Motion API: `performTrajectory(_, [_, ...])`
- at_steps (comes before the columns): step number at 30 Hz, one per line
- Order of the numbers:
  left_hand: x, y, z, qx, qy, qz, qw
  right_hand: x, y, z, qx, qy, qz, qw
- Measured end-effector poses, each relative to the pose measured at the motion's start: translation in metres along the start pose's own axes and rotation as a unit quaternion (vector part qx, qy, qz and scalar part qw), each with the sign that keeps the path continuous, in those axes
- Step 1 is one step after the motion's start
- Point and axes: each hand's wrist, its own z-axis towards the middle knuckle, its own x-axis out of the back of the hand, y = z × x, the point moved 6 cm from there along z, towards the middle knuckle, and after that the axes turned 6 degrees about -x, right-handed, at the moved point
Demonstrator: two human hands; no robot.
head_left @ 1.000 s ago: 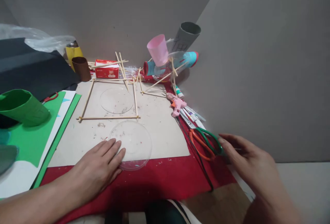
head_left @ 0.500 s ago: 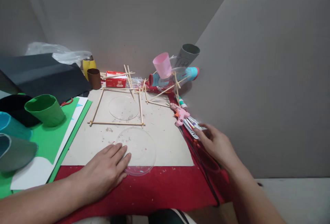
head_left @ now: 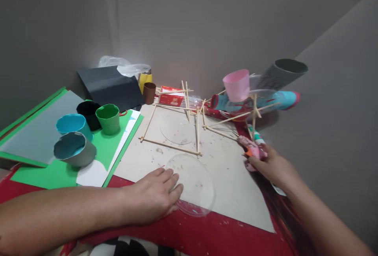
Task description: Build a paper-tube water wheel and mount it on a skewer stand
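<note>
"Where were the hands?"

"The left hand (head_left: 158, 195) lay flat, clutching nothing, on a clear disc (head_left: 196, 185) nearer than the stick frame (head_left: 198, 132). Right of that frame, the right hand (head_left: 276, 166) touched a pink glue gun (head_left: 250, 145) (blurred; I couldn't tell whether gripped)."

My left grip (head_left: 156, 196) rests on the clear disc (head_left: 196, 183) | my right grip (head_left: 277, 166) is around the pink glue gun (head_left: 256, 150) | stick frame (head_left: 198, 132) lies beyond

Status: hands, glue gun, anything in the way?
Left hand flat, overlapping left edge of clear disc. Right hand at pink glue gun, grip unclear. Wooden sticks close to gun's front.
</note>
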Motion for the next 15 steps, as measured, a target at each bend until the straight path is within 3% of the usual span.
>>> performTrajectory(6, [-0.004,-0.001,-0.001,0.006,0.032,0.023,0.999,0.020,0.007,-0.018,-0.127,-0.042,0.094,0.987])
performTrajectory(11, [-0.008,-0.002,-0.001,-0.003,0.038,0.026,0.999,0.040,0.008,-0.038,-0.176,-0.018,0.223,0.959])
performTrajectory(15, [-0.005,-0.003,-0.002,0.003,0.031,0.029,0.999,0.058,0.010,-0.059,-0.178,0.022,0.261,0.948])
